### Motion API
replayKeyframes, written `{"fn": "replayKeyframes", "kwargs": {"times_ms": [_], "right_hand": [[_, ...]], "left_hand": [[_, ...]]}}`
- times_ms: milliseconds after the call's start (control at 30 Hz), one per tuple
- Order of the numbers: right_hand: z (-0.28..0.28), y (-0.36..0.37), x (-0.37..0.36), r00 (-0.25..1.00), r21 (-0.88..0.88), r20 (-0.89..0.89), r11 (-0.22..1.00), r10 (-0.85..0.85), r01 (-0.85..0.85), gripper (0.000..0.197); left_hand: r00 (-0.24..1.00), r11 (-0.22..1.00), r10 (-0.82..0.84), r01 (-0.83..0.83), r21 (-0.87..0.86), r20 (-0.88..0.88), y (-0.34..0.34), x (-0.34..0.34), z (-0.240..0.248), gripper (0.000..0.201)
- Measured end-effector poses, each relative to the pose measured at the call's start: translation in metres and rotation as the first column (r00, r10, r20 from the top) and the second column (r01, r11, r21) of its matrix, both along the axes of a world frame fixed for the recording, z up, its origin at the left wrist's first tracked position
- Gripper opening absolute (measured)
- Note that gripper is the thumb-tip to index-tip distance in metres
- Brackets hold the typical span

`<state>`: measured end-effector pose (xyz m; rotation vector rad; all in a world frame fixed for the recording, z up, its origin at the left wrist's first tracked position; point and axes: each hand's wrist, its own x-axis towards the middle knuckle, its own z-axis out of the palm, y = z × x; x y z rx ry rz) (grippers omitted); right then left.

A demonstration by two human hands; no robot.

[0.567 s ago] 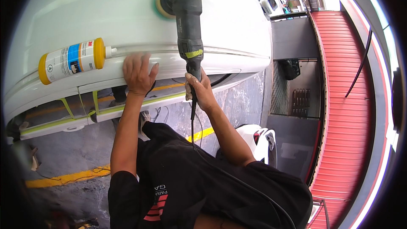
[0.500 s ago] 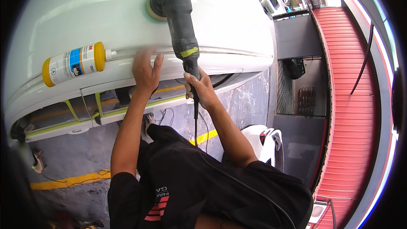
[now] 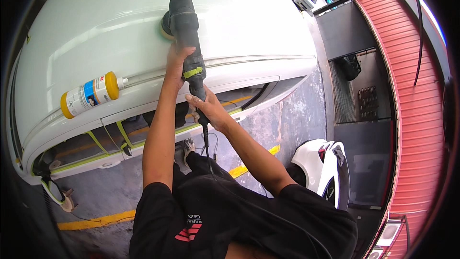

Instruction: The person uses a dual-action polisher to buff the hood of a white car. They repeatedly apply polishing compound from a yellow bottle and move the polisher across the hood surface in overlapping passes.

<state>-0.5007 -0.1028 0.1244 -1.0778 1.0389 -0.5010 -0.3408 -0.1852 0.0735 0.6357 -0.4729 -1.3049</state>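
Grips one polisher (image 3: 186,32) at upper centre with fingers (image 3: 188,52) of both left hand (image 3: 176,65) and right hand (image 3: 214,110); has one bottle (image 3: 90,94) at left, on one roof (image 3: 129,33).

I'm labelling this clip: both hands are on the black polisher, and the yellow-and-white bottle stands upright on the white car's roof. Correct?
Not upright: in the head view the yellow-and-white bottle lies on its side, nozzle pointing right. The rest holds: left hand and right hand are on the black polisher, the bottle on the white car's roof.
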Motion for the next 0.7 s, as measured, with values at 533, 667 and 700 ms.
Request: {"fn": "replayKeyframes", "kwargs": {"times_ms": [533, 667, 700], "right_hand": [[0.034, 0.085, -0.013, 0.952, 0.053, 0.112, 0.955, 0.286, -0.293, 0.041], [0.020, 0.071, 0.002, 0.814, -0.024, 0.266, 0.847, 0.517, -0.530, 0.067], [0.014, 0.058, 0.011, 0.821, -0.072, 0.185, 0.841, 0.540, -0.536, 0.076]], "left_hand": [[0.842, 0.918, -0.152, -0.075, -0.391, -0.517, 0.111, 0.041, 0.048, 0.071], [0.908, 0.951, 0.184, -0.262, -0.167, -0.376, 0.192, 0.064, 0.069, 0.065], [0.899, 0.938, 0.257, -0.320, -0.134, -0.354, 0.212, 0.073, 0.067, 0.065]]}}
